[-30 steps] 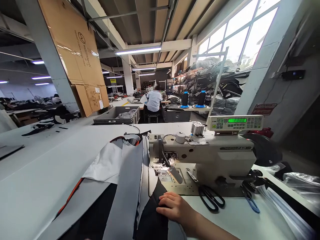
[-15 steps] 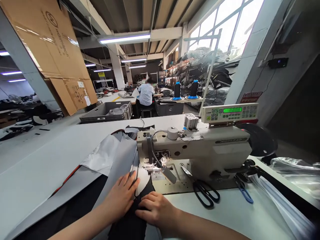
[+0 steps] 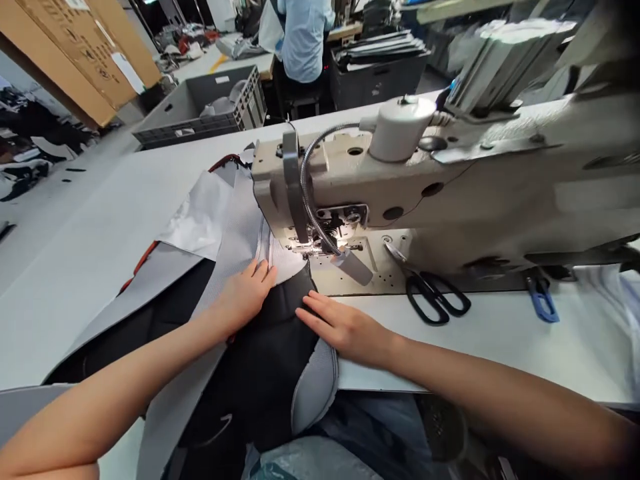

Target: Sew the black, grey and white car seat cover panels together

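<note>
Grey and black fabric (image 3: 270, 347) lies across the table, one edge running under the needle area of a sewing machine (image 3: 345, 173). On the grey part beside a stitched seam, my left hand (image 3: 247, 290) rests flat with its fingers outstretched. My right hand (image 3: 345, 327) lies on the right edge of the black part, fingers extended and pressing lightly, with nothing gripped. Both hands are just in front of the machine's lit presser foot (image 3: 306, 250). A curled grey edge of the fabric hangs over the table's front.
Black-handled scissors (image 3: 435, 293) lie right of the needle plate, with blue thread snips (image 3: 543, 300) farther right. Behind the table stand a grey crate (image 3: 200, 107) and a dark bin (image 3: 380, 80). A person in a light blue shirt (image 3: 303, 40) sits beyond. A cardboard box (image 3: 75, 60) stands back left.
The view has tilted down and come closer to the machine. My hands are a little farther apart, the right one now at the black fabric's edge, and more of the fabric shows.
</note>
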The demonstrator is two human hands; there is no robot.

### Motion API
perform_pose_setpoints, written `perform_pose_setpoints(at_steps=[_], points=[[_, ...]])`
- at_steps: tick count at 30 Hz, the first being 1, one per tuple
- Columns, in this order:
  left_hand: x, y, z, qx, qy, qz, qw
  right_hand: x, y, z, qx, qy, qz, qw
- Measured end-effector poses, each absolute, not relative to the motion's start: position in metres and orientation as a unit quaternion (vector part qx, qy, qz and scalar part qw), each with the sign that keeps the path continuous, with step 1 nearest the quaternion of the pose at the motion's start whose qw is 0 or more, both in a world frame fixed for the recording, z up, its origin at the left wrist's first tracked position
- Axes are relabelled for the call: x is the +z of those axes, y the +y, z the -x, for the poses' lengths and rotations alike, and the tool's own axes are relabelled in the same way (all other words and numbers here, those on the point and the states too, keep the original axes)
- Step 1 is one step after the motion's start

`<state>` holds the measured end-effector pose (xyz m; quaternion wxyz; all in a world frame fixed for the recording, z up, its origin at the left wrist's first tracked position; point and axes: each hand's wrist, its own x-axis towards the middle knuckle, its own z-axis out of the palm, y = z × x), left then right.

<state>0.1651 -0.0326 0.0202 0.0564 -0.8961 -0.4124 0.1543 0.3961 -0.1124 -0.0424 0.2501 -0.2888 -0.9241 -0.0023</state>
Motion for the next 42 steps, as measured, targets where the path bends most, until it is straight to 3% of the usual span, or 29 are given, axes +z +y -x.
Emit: perform_pose_setpoints(at_steps=[8,13,18,21,24,33,42], points=[[0.033,-0.019,-0.189,0.233,-0.331,0.911,0.079,-0.046,-0.106,-0.392,0.091,-0.888,0.334,0.301],[0.027,-0.015,-0.192,0.214,-0.348,0.912,0.028,-0.042,-0.099,-0.403,0.113,-0.834,0.491,0.226],[0.028,-0.016,-0.188,0.171,-0.395,0.902,-0.025,-0.037,-0.093,-0.409,0.187,-0.861,0.378,0.286],[0.029,-0.016,-0.187,0.146,-0.399,0.903,-0.061,-0.037,-0.092,-0.406,0.176,-0.89,0.326,0.266],[0.028,-0.016,-0.186,0.141,-0.384,0.91,-0.063,-0.04,-0.092,-0.401,0.151,-0.898,0.336,0.243],[0.029,-0.014,-0.176,0.157,-0.329,0.931,-0.034,-0.031,-0.092,-0.397,0.132,-0.881,0.359,0.278],[0.024,-0.003,-0.175,0.134,-0.319,0.935,-0.079,-0.032,-0.081,-0.404,0.219,-0.831,0.412,0.304]])
